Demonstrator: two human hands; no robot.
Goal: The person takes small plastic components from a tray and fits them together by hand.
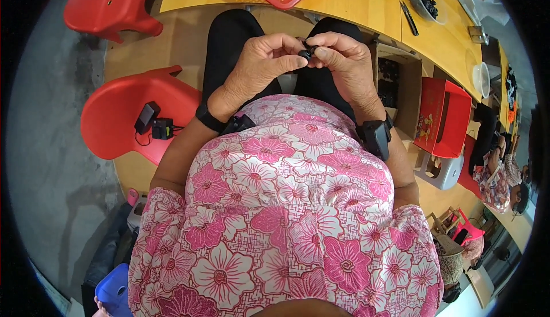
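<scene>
Above my lap, my left hand (259, 66) and my right hand (346, 67) meet fingertip to fingertip. Between them is a small, rounded black part (306, 54), glossy and partly covered by the fingers. The left thumb and forefinger pinch it from one side. From the other side, the right thumb and fingers close on the same spot; whether they hold a second black piece I cannot tell. Beyond the hands, on the yellow table (366, 2), a red perforated tray (283, 3) carries small black pieces.
A clear bowl (416, 3) of black parts stands at the table's right, beside a black pen-like tool (409, 19). Right of my legs are an open cardboard box (411, 87) with black pieces and a red box (431, 113). Red chairs (109, 110) stand left; one bears black devices.
</scene>
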